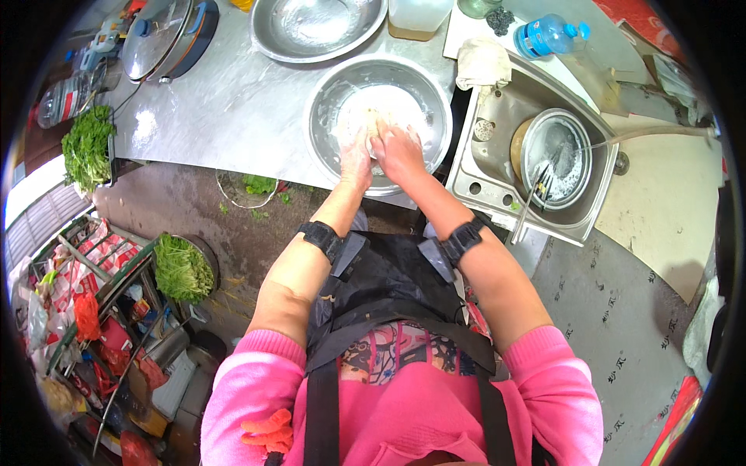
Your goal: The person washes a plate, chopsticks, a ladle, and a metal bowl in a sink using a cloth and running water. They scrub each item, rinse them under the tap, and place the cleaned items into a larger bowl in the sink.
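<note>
A wide stainless steel bowl [319,125] sits at the counter's front edge before me. Inside it is a bright white mass that looks like flour [387,103], much of it washed out by glare. My left hand [356,156] and my right hand [398,150] are side by side in the bowl. Between them they grip a pale lump of dough [372,129]. White powder or paste coats the fingers, and the fingertips are partly hidden in the white mass.
An empty metal basin [317,29], a plastic jug [417,20] and an electric pan [157,43] stand farther back. At right, a sink [495,140] holds a pot of foamy water [559,157] with utensils. Leafy greens [183,269] and a cluttered rack [99,256] are at left.
</note>
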`<state>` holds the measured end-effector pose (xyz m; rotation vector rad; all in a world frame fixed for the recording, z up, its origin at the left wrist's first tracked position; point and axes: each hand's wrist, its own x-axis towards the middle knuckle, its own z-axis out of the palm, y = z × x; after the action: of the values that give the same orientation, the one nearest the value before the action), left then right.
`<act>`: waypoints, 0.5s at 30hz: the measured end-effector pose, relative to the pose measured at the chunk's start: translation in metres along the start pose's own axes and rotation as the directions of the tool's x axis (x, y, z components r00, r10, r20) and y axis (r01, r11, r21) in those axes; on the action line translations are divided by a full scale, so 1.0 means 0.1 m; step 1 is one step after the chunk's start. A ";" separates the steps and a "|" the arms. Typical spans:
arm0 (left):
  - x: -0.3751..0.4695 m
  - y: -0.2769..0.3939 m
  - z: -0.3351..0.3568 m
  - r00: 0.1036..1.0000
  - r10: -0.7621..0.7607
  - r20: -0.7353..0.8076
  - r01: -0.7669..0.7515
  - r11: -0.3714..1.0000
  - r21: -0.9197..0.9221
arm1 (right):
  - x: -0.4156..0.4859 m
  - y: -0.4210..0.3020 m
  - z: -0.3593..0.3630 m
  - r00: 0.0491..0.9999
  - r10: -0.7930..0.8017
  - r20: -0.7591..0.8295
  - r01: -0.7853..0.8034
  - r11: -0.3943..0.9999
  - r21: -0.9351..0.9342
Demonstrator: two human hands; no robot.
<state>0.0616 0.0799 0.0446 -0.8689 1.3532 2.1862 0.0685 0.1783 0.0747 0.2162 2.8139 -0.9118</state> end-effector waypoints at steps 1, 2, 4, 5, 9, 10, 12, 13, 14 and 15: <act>-0.01 -0.02 0.02 0.999 0.044 0.002 -0.044 0.997 0.069 | 0.03 -0.03 0.04 1.000 0.027 -0.016 -0.027 0.999 -0.025; 0.00 -0.02 0.03 0.998 0.052 0.037 -0.056 0.990 0.131 | 0.08 -0.04 0.06 0.997 0.016 -0.074 -0.012 0.999 0.051; 0.02 -0.02 0.03 0.991 0.111 0.073 -0.123 0.973 0.194 | 0.12 -0.07 0.12 0.988 -0.019 -0.156 0.051 0.977 0.208; 0.03 -0.01 0.02 0.992 0.096 0.078 -0.111 0.969 0.220 | 0.12 -0.08 0.13 1.000 0.008 -0.021 -0.003 0.979 0.202; 0.09 0.08 -0.02 0.990 0.106 0.095 -0.122 0.977 0.173 | 0.03 0.00 0.03 0.990 -0.076 0.123 0.065 0.994 0.092; 0.09 0.10 -0.02 0.978 0.196 0.066 -0.206 0.956 0.208 | 0.01 0.05 -0.03 0.981 -0.142 0.128 0.137 0.989 0.048; 0.09 0.13 -0.03 0.959 0.277 0.051 -0.280 0.919 0.279 | 0.04 0.19 -0.20 0.940 -0.330 0.086 0.339 0.931 -0.135; 0.08 0.14 -0.04 0.962 0.266 0.060 -0.271 0.911 0.310 | 0.06 0.26 -0.26 0.904 -0.419 0.085 0.427 0.875 -0.229; 0.07 0.14 -0.04 0.966 0.250 0.071 -0.259 0.905 0.337 | 0.11 0.33 -0.32 0.901 -0.434 0.006 0.421 0.870 -0.257; 0.06 0.14 -0.05 0.971 0.233 0.050 -0.237 0.921 0.310 | 0.12 0.38 -0.36 0.903 -0.429 -0.036 0.410 0.882 -0.234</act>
<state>0.0495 0.0700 0.0473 -0.5973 1.8187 2.0542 0.0594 0.2312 0.0793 -0.4140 3.0728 -0.6590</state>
